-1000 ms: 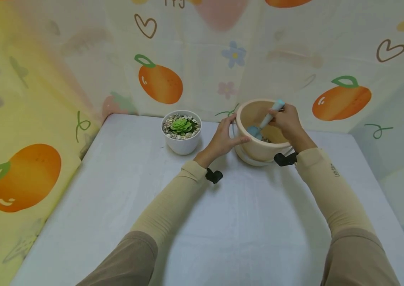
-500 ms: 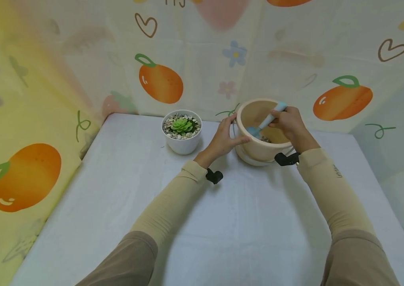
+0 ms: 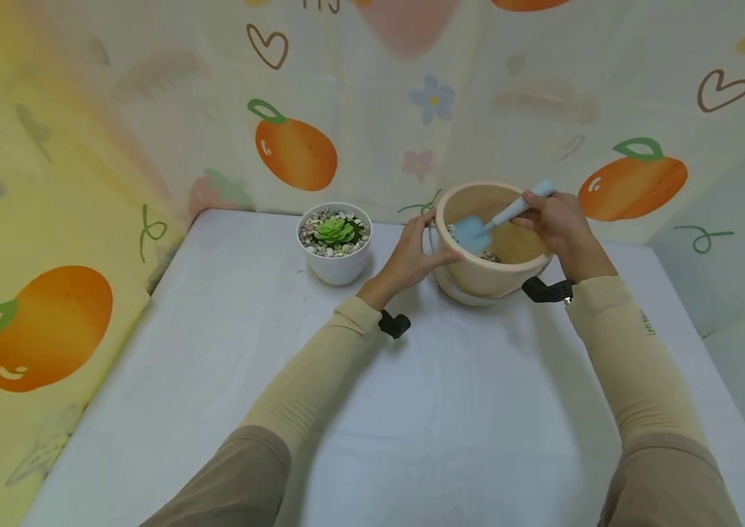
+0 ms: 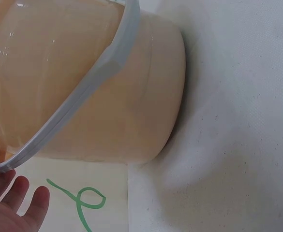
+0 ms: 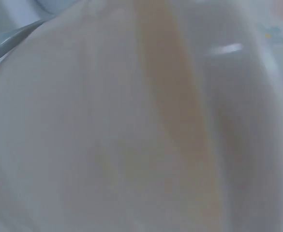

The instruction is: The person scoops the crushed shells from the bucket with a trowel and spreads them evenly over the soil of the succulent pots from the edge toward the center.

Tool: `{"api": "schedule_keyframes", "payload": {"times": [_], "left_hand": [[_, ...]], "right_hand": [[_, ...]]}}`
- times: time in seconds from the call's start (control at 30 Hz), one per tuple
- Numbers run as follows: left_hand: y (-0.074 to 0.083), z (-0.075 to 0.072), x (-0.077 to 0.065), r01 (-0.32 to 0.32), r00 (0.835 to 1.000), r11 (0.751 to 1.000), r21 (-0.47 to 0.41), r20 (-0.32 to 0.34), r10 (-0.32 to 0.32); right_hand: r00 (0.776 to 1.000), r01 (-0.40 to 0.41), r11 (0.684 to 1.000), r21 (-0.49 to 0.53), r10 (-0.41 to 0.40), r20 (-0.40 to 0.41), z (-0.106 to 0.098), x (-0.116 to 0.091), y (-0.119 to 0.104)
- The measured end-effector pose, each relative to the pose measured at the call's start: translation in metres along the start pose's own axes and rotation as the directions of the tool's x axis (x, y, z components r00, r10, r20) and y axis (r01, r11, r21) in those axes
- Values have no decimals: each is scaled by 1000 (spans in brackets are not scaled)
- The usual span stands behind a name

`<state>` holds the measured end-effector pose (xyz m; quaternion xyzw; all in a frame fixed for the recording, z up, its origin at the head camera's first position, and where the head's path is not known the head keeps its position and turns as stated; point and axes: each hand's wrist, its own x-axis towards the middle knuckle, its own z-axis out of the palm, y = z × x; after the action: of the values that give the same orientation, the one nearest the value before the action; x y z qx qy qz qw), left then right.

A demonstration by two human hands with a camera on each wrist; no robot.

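Note:
A light blue trowel (image 3: pixel 473 234) is inside a beige bucket (image 3: pixel 478 278), its blade tilted up near the left inner wall. My right hand (image 3: pixel 560 219) grips its pale handle above the right rim. Small pebbles (image 3: pixel 489 256) show at the bucket's bottom and beside the blade. My left hand (image 3: pixel 408 258) rests against the bucket's left side, thumb stretched across the front rim. In the left wrist view, its extended fingers (image 4: pixel 16 200) lie by the end of the bucket's grey carrying handle (image 4: pixel 78 96). The bucket's wall (image 5: pixel 107 121) fills most of the right wrist view, blurred.
To the left of the bucket, a white pot (image 3: pixel 336 271) holds a green succulent (image 3: pixel 335 232) among pebbles. Both stand on a white-covered table (image 3: pixel 438 410). A printed fabric backdrop (image 3: pixel 372 110) rises right behind them and along the left side.
My right hand has moved right and slightly toward me, raising the trowel's blade within the bucket so more of it shows. The left hand and the pot stay where they were.

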<state>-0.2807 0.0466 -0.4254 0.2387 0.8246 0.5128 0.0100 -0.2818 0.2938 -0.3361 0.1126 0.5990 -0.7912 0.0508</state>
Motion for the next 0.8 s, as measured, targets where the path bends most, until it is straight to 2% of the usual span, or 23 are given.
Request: {"api": "schedule_keyframes", "payload": {"times": [0.17,0.3,0.53,0.6,0.8], "left_hand": [[1,-1,1,9,1000,1000,-2,3,-9],[1,-1,1,18,1000,1000,5,-1,-17],[2,-1,0,13,1000,1000,26,-5,-13],[3,-2,-1,10,1000,999,35,-2,-10],[5,-5,-1,15,1000,998,58,-1,-15]], "right_hand": [[998,-60,986,154,55,36,-9,2,-6],[993,-114,961,253,106,48,-16,3,-10],[977,-212,869,447,200,73,-30,6,-16],[976,-215,855,471,207,69,-33,5,-17],[980,-199,846,495,186,77,-37,2,-18]]}}
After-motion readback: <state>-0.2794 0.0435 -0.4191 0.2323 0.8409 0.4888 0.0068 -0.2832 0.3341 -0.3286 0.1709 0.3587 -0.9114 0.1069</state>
